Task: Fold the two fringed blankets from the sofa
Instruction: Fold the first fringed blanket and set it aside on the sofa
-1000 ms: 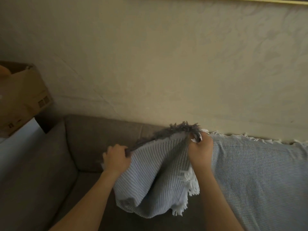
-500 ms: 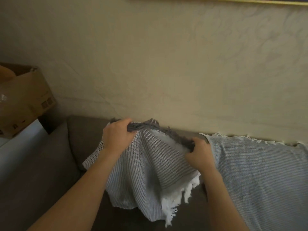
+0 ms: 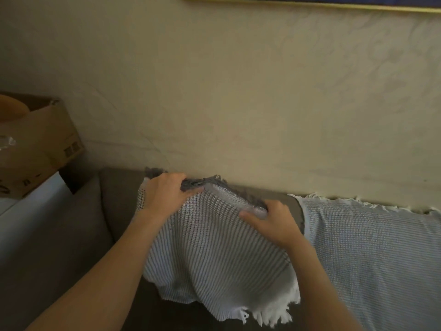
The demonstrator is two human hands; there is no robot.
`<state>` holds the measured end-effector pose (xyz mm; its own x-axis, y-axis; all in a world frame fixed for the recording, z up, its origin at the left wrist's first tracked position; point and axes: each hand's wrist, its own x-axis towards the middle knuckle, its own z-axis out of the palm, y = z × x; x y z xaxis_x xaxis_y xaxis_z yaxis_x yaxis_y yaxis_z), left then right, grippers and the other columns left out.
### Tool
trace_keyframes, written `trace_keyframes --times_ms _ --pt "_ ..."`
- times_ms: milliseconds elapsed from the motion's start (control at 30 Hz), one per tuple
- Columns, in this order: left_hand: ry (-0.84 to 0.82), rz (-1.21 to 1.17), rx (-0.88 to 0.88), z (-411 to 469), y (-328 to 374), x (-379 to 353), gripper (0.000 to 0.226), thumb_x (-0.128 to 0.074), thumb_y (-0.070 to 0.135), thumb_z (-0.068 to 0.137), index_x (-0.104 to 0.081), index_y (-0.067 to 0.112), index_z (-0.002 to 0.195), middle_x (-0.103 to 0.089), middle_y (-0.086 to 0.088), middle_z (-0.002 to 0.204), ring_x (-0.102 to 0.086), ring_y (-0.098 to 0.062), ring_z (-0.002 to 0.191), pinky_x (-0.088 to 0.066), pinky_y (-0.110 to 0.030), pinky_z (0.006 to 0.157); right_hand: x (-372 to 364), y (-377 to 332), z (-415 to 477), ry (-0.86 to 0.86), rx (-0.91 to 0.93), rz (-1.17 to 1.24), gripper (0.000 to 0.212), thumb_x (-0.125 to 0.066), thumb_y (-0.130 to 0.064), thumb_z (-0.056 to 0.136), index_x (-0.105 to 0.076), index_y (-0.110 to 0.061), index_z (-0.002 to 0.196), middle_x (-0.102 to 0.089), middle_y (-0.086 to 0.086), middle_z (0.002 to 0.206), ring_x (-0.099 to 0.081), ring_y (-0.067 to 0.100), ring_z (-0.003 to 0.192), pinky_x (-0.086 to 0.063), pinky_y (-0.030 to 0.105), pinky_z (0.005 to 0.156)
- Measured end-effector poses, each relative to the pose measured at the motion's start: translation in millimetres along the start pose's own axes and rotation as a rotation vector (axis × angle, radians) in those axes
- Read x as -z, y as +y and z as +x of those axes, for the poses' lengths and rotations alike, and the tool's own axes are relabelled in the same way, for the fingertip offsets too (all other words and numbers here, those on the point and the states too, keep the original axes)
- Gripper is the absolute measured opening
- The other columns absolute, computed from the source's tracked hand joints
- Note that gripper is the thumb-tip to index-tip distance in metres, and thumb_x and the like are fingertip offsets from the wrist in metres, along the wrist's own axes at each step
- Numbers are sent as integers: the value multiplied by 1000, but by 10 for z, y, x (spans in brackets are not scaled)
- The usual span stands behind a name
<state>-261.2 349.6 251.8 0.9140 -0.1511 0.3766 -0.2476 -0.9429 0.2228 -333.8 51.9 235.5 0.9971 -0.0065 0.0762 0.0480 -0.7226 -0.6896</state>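
— Left grip [image 3: 164, 194]?
— Up at the top of the sofa back [image 3: 119, 194], palm down, knuckles toward the wall [image 3: 238, 91]. Curled over the grey fringe [image 3: 205, 181] of the striped blanket [image 3: 214, 254], pinching that top edge, thumb pointing toward the other hand. Forearm in from lower left.
— And the right grip [image 3: 272, 220]?
— Lower and to the right, a little below the sofa back's top. Closed round the same folded edge, thumb laid along the cloth, fingertips tucked behind and out of sight. Forearm in from lower right.
— Whereabouts of the blanket itself?
— Hanging between both grips in front of the sofa back, sagging in soft folds, with white fringe [image 3: 269, 316] along the bottom edge, loose above the seat.
— Second one?
— Pale blanket [image 3: 370, 247] just beside, on the right, draped over the sofa back, with its own white tassels [image 3: 334, 200] along the top against the wall. Left edge close by the right wrist; touching or not, cannot tell.
— Room for moving?
— Bare sofa back and sofa arm [image 3: 78, 235] to the left. Cardboard box [image 3: 40, 144] on a white surface [image 3: 31, 206] beyond that arm, well apart from the left grip. Wall tight behind the grey fringe. Gold picture frame [image 3: 310, 2] high above, well apart.
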Motion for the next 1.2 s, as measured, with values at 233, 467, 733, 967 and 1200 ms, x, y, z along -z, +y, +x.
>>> trace_keyframes --times_ms 233,467,733,967,1200 --pt "-136 32 -33 -70 -73 -112 36 -82 59 81 -74 27 95 -75 3 89 -71 -18 81 -52 -32 59 18 -70 187 409 128 -320 19 -62 -1 85 -52 -9 99 -55 9 87 -55 36 60 -50 47 48" --pt "-148 256 193 -111 -213 -144 40 -62 63 94 -61 28 76 -67 3 77 -66 -22 78 -38 -42 88 74 -79 148 617 3 -218 29 -54 8 89 -49 -7 112 -51 7 65 -47 30 52 -31 34 44" --pt "168 -538 367 125 167 140 31 -56 8 103 -50 12 133 -67 -9 113 -67 -35 101 -57 -52 80 246 -183 143 351 -26 109 20 -56 -26 106 -66 -14 119 -71 -1 87 -69 21 79 -54 35 63" --pt "-254 199 -61 284 251 605 48 -88 51 76 -72 30 116 -74 1 106 -71 -26 98 -58 -39 79 366 0 51 -421 -59 -285 87 -87 -58 60 -63 -29 138 -69 -10 131 -65 14 122 -55 38 101" --pt "115 190 69 158 455 502 20 -65 11 99 -68 17 118 -64 -10 107 -69 -38 80 -50 -43 62 278 -245 169 451 -141 -567 27 -56 -5 95 -59 -12 121 -66 8 92 -56 28 74 -37 30 60"
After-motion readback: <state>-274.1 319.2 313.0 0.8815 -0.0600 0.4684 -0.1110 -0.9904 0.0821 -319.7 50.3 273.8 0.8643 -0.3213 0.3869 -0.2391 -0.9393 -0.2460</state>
